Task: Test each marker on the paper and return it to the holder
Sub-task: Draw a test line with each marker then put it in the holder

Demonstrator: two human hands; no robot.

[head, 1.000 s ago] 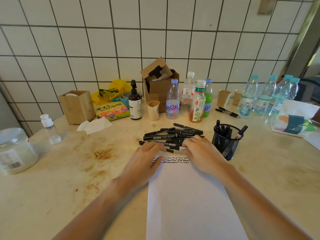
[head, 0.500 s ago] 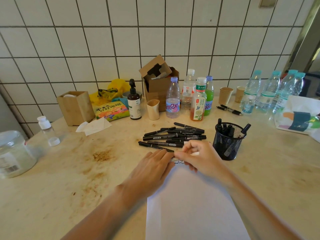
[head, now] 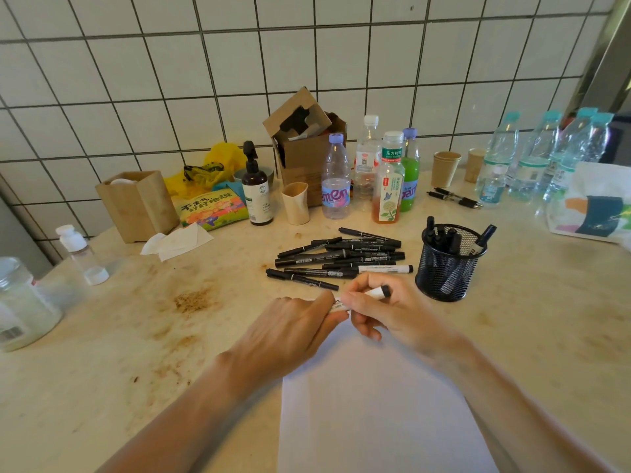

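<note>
Marker (head: 375, 293), white-bodied, gripped at both ends by the left hand (head: 293, 327) and right hand (head: 382, 312) over the paper (head: 375, 411) top edge. Holder (head: 447, 264) at two o'clock. A jerky cap pull could smear ink.

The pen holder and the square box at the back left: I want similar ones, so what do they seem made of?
The round black pen holder looks like metal wire mesh with a matt black coating: the markers inside show through its grid wall. The square tan box looks like bamboo or light wood, matt, with faint streaks like grain; a laminate is possible.
</note>
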